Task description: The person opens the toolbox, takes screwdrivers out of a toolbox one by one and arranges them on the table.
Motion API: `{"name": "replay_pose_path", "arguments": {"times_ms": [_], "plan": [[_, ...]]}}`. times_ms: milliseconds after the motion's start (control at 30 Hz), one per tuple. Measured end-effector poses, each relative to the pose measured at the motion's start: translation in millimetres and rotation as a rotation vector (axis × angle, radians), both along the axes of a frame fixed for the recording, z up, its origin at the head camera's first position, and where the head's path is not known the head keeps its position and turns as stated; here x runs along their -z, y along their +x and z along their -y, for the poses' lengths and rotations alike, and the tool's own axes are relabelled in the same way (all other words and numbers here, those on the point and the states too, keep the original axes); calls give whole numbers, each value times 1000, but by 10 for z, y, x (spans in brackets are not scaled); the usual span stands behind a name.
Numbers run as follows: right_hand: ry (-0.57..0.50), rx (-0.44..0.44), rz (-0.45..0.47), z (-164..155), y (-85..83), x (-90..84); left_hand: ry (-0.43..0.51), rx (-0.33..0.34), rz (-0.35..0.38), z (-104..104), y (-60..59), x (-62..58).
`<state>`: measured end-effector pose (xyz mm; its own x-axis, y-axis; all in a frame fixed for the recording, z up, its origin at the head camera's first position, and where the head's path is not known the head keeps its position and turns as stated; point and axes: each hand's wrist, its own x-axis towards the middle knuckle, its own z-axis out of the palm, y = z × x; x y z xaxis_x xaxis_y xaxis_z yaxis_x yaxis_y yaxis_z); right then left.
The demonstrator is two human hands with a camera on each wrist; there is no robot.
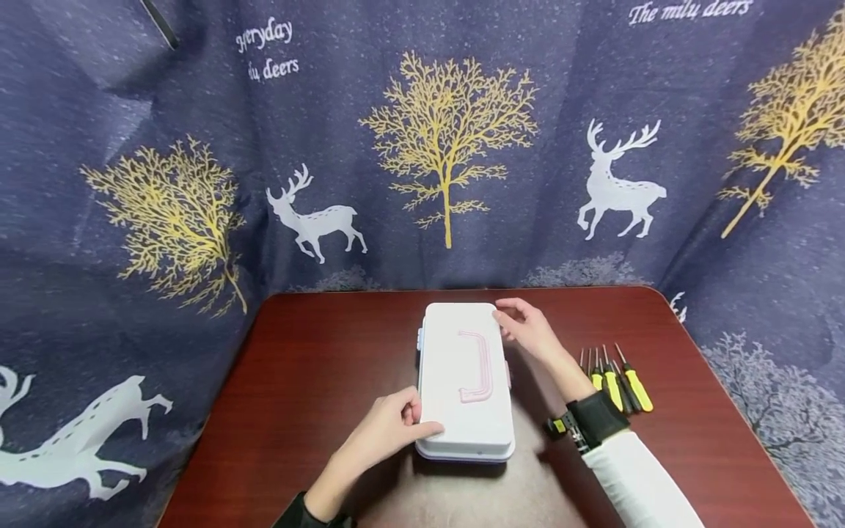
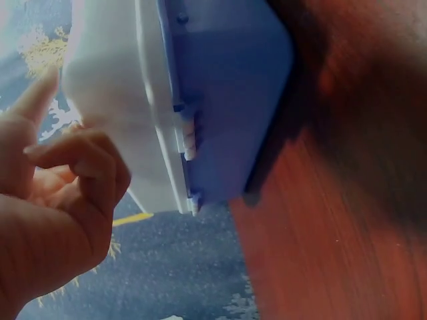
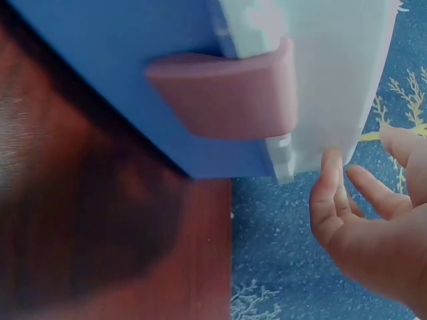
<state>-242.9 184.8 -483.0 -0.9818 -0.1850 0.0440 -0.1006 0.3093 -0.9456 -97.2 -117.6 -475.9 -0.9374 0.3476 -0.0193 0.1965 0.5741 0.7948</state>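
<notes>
Two hands flank the white box (image 1: 466, 381) that I see lying flat at the middle of the dark red table (image 1: 304, 367), lid up, its pink handle (image 1: 478, 365) on top. My left hand (image 1: 386, 429) sits at the box's near left corner, thumb pressed along the lid's edge and fingers curled against the side; from the left wrist view the curled fingers (image 2: 87, 167) lie beside the white lid, above the blue base (image 2: 227, 100). My right hand (image 1: 528, 330) rests at the far right corner, fingers relaxed and touching the lid's rim without closing round it. The right wrist view shows a pink latch (image 3: 227, 93) on the box's side, fingertips just beside the lid. Several yellow-handled screwdrivers (image 1: 617, 381) lie in a row to the right, near my right wrist.
</notes>
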Motion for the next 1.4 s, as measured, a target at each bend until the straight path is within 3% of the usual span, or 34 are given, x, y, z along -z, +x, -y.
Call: {"name": "replay_pose_path", "arguments": {"times_ms": [333,467,667,833,1033,1200,1400], "plan": [[-61,-17,185,8,-94,113,71,60,168,66,13,125],[-52,-25,191,-2,-97,98,153,82,223,89,-40,147],[-101,34,219,-62,-67,112,257,98,301,169,-131,154],[-127,67,214,-118,-18,159,320,58,336,303,-216,138],[-73,111,176,-196,92,188,367,8,376,445,-310,125],[-67,135,110,-233,190,190,384,-73,396,532,-387,106],[134,177,41,-273,344,161,412,-211,365,594,-528,135]]}}
